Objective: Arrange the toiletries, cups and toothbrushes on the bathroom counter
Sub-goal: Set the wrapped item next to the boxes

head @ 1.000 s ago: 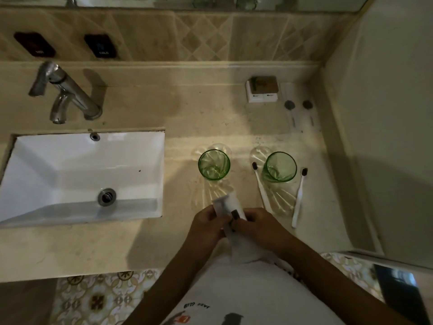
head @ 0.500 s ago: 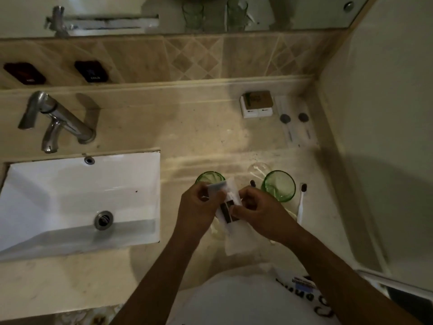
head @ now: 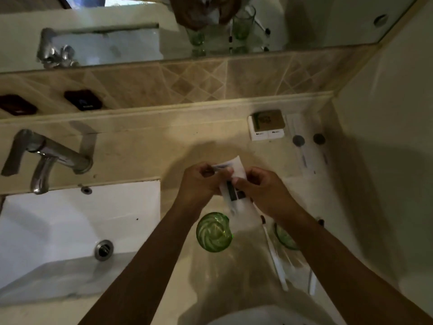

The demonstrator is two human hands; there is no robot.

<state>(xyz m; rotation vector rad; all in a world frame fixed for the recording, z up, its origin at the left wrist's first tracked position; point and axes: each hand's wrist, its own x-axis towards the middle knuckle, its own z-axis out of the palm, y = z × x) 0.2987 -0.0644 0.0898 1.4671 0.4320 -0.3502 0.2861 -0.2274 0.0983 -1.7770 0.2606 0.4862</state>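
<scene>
Both hands hold a white toiletry packet (head: 236,184) with black markings above the counter (head: 140,141). My left hand (head: 201,181) pinches its upper left edge, and my right hand (head: 262,191) pinches its right side. Below them stands a green glass cup (head: 213,232). A second green cup (head: 284,239) shows partly behind my right forearm. A white toothbrush (head: 274,254) with a dark head lies between the cups, and another toothbrush (head: 312,283) lies to the right, mostly hidden by the arm.
A white sink (head: 70,231) with a chrome faucet (head: 46,156) fills the left. At the back right sit small white boxes (head: 267,124) under a brown card and two clear sachets (head: 307,146) with dark caps. A wall (head: 386,137) bounds the right; a mirror (head: 117,31) runs behind.
Both hands have carried the packet away from my body, past the cups toward the back of the counter. The camera has tilted up, showing more of the mirror.
</scene>
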